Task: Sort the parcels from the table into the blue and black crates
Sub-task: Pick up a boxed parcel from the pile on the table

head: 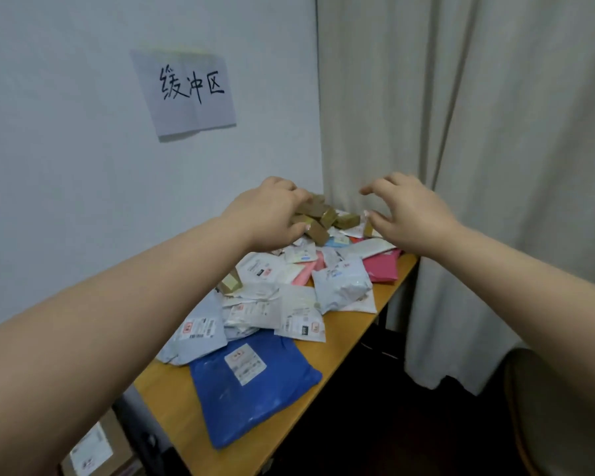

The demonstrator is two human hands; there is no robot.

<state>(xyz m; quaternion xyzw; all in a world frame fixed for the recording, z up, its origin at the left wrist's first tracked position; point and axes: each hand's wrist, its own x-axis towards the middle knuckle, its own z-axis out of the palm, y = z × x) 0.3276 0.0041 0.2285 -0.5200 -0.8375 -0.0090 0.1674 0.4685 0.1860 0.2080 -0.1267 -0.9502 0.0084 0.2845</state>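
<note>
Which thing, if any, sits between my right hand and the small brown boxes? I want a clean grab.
Nothing visible does. The right hand hovers open beside the small brown boxes, while the left hand already grips some.

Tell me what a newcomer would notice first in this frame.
Two bare forearms reach over a heap of parcels on the wooden table: the left hand grips small brown boxes at the far end, the right hand hovers beside them, holding nothing. A big blue mailer bag lies nearest, and a handwritten paper sign hangs on the wall above.
</note>
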